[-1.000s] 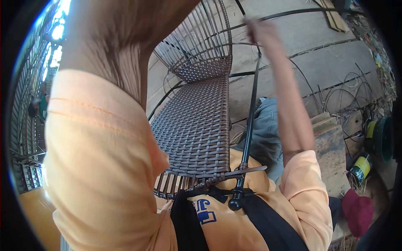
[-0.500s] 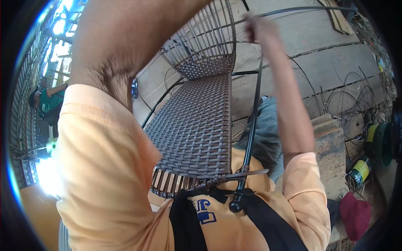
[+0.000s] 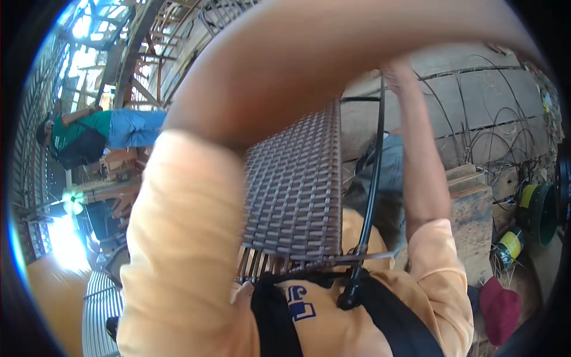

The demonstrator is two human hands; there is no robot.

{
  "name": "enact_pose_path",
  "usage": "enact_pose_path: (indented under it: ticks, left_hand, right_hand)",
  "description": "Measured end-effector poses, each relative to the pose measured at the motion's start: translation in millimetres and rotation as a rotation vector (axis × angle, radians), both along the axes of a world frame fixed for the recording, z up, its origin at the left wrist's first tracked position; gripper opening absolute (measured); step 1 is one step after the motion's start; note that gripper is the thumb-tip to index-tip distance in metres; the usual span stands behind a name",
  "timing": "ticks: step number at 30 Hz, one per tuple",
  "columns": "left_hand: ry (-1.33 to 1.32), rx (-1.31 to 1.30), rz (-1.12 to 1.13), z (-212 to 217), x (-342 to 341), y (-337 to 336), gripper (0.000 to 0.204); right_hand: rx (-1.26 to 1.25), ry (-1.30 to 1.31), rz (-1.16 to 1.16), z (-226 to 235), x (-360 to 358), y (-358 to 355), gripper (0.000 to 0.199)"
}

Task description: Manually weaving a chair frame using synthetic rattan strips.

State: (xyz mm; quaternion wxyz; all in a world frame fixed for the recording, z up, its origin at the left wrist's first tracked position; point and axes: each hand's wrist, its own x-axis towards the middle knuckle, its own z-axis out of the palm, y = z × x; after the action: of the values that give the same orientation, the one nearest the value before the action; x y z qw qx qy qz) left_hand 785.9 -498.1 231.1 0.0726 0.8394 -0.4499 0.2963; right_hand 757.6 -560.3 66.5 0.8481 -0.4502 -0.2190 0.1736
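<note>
A brown woven wicker chair [image 3: 294, 181] leans against my body, its seat weave facing up and its dark metal frame tube [image 3: 373, 178] running along the right side. My left forearm sweeps across the upper picture toward the right, hiding much of the chair's far part; the left hand itself is outside the picture. Beside the upper end of the tube is my right hand [image 3: 397, 76], partly covered by the left forearm. Its fingers are mostly hidden, and I cannot tell whether they grip the tube or a strand. A loose flat strip end [image 3: 380, 256] sticks out near the seat's close corner.
At the left a person in a green shirt [image 3: 83, 134] stands near wooden pieces, with a green fan [image 3: 73, 202] nearby. To the right lie wooden boards [image 3: 470, 208], loose dark strands [image 3: 499, 134], a yellow-labelled can [image 3: 510, 245], a dark green bucket [image 3: 544, 208] and a maroon cap [image 3: 499, 309].
My left forearm has swung across to the right, over the chair's far part. My right hand has come lower and closer. The view has shifted, showing more of the person at left.
</note>
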Motion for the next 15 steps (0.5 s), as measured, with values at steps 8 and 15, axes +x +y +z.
enact_pose_path:
  ticks: [8, 15]
  left_hand:
    - [0.382, 0.2, 0.313, 74.3, -24.5, -86.8, 0.027]
    - [0.72, 0.395, 0.468, 33.8, 39.5, -70.8, 0.038]
  right_hand:
    - [0.267, 0.053, -0.106, 36.2, 15.7, -38.9, 0.023]
    - [0.281, 0.219, -0.101, 30.7, 69.3, -131.3, 0.033]
